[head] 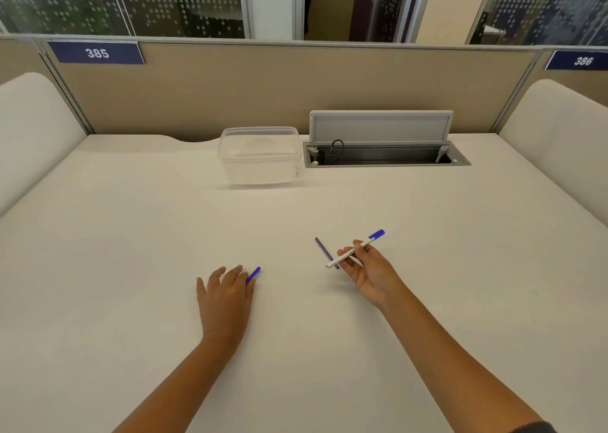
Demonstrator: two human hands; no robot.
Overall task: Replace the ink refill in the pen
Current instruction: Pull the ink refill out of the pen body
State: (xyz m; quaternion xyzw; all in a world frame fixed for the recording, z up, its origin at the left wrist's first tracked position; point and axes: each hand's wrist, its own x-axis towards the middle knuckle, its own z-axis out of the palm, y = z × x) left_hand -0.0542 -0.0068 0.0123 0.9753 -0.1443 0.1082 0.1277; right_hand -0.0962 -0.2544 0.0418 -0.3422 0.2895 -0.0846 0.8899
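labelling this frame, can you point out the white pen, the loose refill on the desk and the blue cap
white pen (353,251): head view, middle of the barrel, held in the right hand
loose refill (321,249): head view, upper half of the thin rod
blue cap (253,274): head view, its middle, by the left fingertips

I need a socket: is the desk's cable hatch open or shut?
Open: the cable hatch lid stands upright, exposing the recess and a cable.

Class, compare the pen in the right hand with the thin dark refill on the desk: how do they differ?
The pen is white with a blue end; the refill is dark blue all over. The pen is thicker, the refill thinner. The right hand holds the pen above the desk; the refill lies on it. Both are straight, slim sticks.
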